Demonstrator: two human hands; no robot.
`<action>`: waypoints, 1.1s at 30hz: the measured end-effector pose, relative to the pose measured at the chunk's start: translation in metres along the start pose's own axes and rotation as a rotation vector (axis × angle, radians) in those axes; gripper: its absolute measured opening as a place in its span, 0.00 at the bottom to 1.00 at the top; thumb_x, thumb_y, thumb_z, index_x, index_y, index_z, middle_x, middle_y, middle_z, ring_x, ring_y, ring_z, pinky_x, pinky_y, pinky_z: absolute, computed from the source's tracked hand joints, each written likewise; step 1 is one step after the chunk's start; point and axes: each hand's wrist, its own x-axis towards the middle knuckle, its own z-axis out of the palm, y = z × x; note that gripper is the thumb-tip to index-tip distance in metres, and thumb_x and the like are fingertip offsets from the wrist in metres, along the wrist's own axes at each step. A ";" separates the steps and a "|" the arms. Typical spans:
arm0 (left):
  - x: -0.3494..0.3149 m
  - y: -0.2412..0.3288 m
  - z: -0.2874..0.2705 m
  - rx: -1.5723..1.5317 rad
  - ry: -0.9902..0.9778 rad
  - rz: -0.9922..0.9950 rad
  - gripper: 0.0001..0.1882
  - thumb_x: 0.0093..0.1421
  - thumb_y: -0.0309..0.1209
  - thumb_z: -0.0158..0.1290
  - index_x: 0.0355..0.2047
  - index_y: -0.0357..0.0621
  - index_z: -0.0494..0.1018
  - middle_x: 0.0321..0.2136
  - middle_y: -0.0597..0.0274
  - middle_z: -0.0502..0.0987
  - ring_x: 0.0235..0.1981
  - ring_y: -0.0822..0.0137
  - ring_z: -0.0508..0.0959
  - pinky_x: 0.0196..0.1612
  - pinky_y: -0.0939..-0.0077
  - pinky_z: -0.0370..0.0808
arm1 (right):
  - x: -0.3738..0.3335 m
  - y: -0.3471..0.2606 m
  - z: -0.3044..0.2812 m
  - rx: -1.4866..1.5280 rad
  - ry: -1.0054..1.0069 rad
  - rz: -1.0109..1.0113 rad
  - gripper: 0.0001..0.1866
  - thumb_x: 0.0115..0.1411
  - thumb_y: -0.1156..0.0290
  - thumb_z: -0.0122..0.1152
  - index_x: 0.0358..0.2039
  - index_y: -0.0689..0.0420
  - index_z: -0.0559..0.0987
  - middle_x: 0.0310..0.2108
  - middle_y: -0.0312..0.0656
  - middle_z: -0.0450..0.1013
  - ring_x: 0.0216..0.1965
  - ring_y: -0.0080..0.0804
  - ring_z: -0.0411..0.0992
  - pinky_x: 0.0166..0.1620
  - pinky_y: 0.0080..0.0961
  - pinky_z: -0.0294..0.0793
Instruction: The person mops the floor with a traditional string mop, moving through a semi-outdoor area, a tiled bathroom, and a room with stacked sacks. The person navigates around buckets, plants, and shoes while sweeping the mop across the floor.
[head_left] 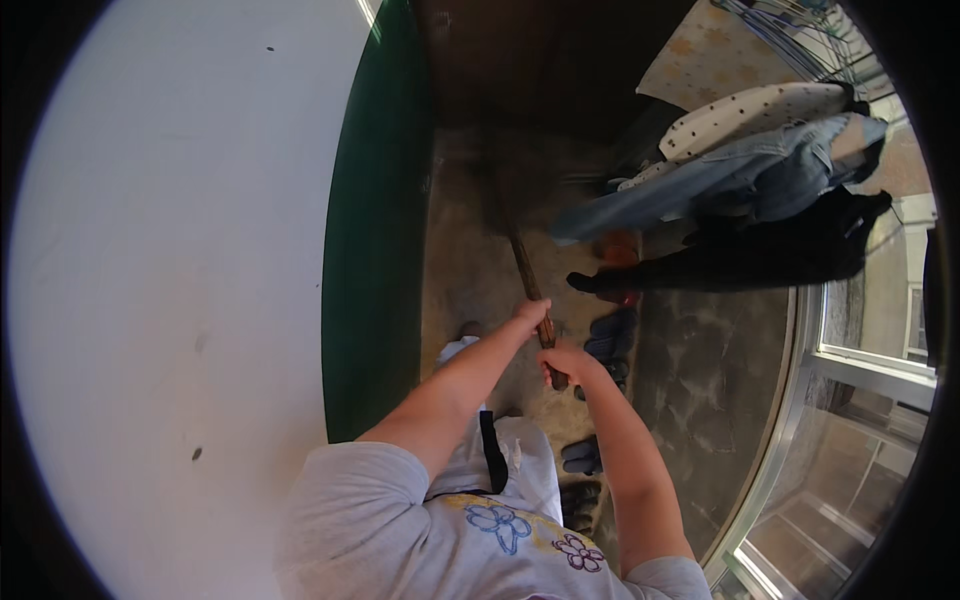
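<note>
Both of my hands grip a long brown wooden stick (524,270) that slants away from me toward the floor ahead. My left hand (533,313) is closed around it higher along the shaft. My right hand (566,362) is closed around its near end, just below the left hand. The far end of the stick (497,205) reaches the concrete floor (470,260) in shadow; what is fixed to that end is too dark to tell.
A white wall (180,280) with a dark green lower band (375,260) runs along my left. Clothes (760,180) hang on a rack at the right. Several dark slippers (600,350) lie on the floor. A sliding glass door frame (800,400) stands at the right.
</note>
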 end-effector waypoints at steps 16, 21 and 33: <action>0.019 0.047 -0.078 -0.125 0.097 -0.005 0.07 0.46 0.23 0.51 0.26 0.34 0.66 0.16 0.55 0.68 0.14 0.64 0.70 0.14 0.72 0.70 | 0.050 -0.032 0.082 -0.860 0.425 -0.351 0.15 0.48 0.74 0.54 0.32 0.67 0.62 0.29 0.52 0.71 0.28 0.41 0.73 0.27 0.31 0.72; -0.038 -0.012 -0.092 -0.275 0.009 0.071 0.07 0.46 0.24 0.51 0.17 0.41 0.63 0.12 0.64 0.64 0.10 0.72 0.65 0.13 0.80 0.65 | 0.019 0.028 0.103 0.322 -0.259 -0.077 0.07 0.46 0.77 0.55 0.22 0.63 0.66 0.18 0.42 0.66 0.17 0.31 0.66 0.21 0.27 0.68; -0.189 -0.218 -0.055 -1.010 -0.197 0.077 0.09 0.47 0.25 0.49 0.15 0.42 0.62 0.12 0.64 0.64 0.10 0.73 0.63 0.13 0.83 0.64 | -0.123 0.131 0.121 -0.573 -0.458 0.332 0.12 0.51 0.72 0.57 0.32 0.65 0.67 0.20 0.43 0.66 0.20 0.34 0.71 0.25 0.29 0.74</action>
